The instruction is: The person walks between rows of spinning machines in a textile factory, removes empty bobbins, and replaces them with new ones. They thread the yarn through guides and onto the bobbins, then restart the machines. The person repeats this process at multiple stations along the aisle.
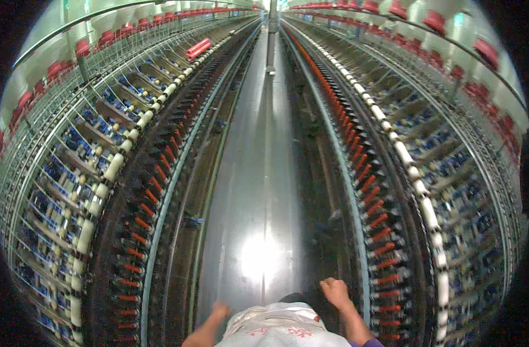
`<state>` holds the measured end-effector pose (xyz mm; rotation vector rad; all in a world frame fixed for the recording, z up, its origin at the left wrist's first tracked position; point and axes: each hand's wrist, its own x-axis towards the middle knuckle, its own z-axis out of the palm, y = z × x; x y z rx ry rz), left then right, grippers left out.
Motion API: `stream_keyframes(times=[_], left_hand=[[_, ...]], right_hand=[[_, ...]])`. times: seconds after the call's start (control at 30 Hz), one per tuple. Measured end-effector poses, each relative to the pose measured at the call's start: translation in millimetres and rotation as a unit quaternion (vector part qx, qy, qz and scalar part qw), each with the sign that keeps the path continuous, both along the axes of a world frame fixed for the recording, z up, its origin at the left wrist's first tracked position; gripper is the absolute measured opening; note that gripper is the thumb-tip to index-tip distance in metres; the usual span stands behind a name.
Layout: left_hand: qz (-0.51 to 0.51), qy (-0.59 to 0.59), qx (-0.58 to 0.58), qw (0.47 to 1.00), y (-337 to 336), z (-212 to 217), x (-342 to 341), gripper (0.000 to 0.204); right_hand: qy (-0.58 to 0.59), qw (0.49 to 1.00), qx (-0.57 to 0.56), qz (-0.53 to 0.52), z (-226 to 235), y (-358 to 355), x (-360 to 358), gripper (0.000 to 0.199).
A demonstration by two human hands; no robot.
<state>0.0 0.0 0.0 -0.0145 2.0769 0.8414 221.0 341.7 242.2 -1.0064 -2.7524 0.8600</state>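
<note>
Right hand fisted – left hand blurred, low.

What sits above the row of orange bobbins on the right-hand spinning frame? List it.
Above the orange bobbins runs a line of cream cylindrical rollers, then blue-and-metal drafting parts, with red-capped white bobbins on top. What lies beneath the orange row is dark and hidden.

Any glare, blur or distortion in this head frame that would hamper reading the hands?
Head view: strong fisheye bending curves both machine rows toward the rim, with black corners; a bright glare patch sits on the shiny floor aisle just above the torso; the left hand is smeared by motion blur, the right hand sharper and fisted; fine detail at the edges is soft.
</note>
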Motion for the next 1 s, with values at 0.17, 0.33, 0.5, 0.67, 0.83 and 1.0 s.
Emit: stream_keyframes(times=[0.17, 0.33, 0.5, 0.67, 0.83, 1.0], left_hand=[[-0.088, 0.272, 0.129, 0.95, 190, 28, -218, 0.03], [0.169, 0.162, 0.376, 0.897, 272, 80, -313, 0.021], [0.02, 0.153, 0.034, 0.987, 225, 64, -311, 0.029], [0.013, 0.066, -0.195, 0.979, 225, 55, -357, 0.024], [-0.118, 0.058, -0.217, 0.967, 298, 39, -530, 0.024], [-0.426, 0.295, -0.171, 0.838, 431, 20, -782, 0.026]], right_hand=[[-0.101, 0.991, -0.085, 0.031, -57, 120, -82, 0.03], [-0.119, 0.987, -0.027, 0.108, -52, 242, -236, 0.031], [-0.073, 0.976, 0.021, 0.204, 4, 341, -477, 0.029], [0.083, 0.95, 0.06, 0.296, 11, 403, -687, 0.025], [-0.03, 0.952, 0.085, 0.293, -51, 471, -788, 0.024], [-0.219, 0.962, 0.035, 0.161, -91, 569, -784, 0.025]])
